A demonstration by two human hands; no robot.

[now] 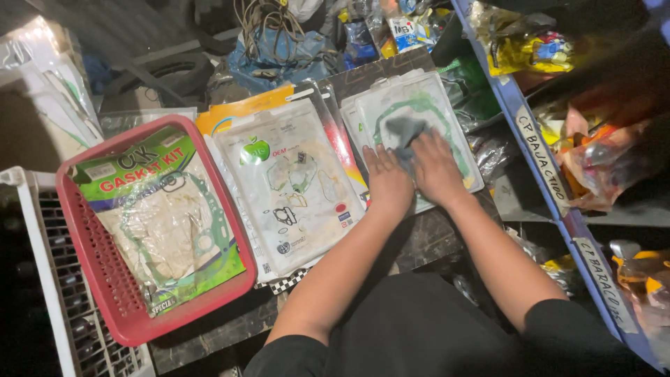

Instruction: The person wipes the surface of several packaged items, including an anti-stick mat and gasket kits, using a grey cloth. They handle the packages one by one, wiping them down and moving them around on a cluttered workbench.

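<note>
You had two hands on one grey cloth (403, 132), atop the right of three packet stacks. Its long axis ran from the fingers up toward the shelves. Your left hand (387, 183) lay flat, fingers spread, just beside it; your right hand (434, 167) pressed down on its lower end.
</note>
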